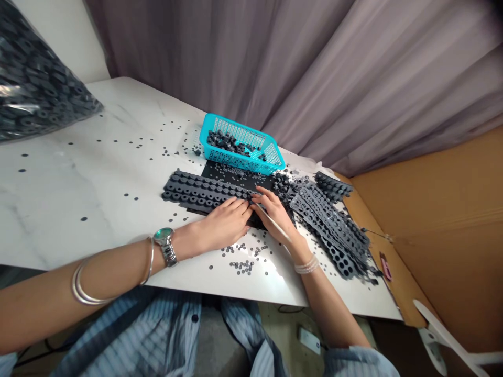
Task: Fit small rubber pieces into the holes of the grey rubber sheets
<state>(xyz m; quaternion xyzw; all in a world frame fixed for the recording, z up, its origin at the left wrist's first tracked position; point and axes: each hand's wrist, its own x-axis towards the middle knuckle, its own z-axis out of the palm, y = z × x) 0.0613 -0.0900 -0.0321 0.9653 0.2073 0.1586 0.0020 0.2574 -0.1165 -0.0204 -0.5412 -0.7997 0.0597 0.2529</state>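
A black rubber sheet of moulded rings [200, 189] lies on a dark mat in the middle of the white table [98, 173]. My left hand [225, 224] rests palm down on the sheet's near right end, fingers stretched flat. My right hand [272, 209] sits just beside it, fingers curled on a thin pale stick [275, 224] whose tip meets the sheet. Small black punched-out discs [241, 264] lie scattered near my wrists.
A turquoise basket [271, 152] holding black rings stands behind the sheet. A pile of emptied black sheets [332, 225] lies to the right. A clear bag of black rings [31, 89] fills the far left. Brown cardboard [444, 209] borders the table's right side.
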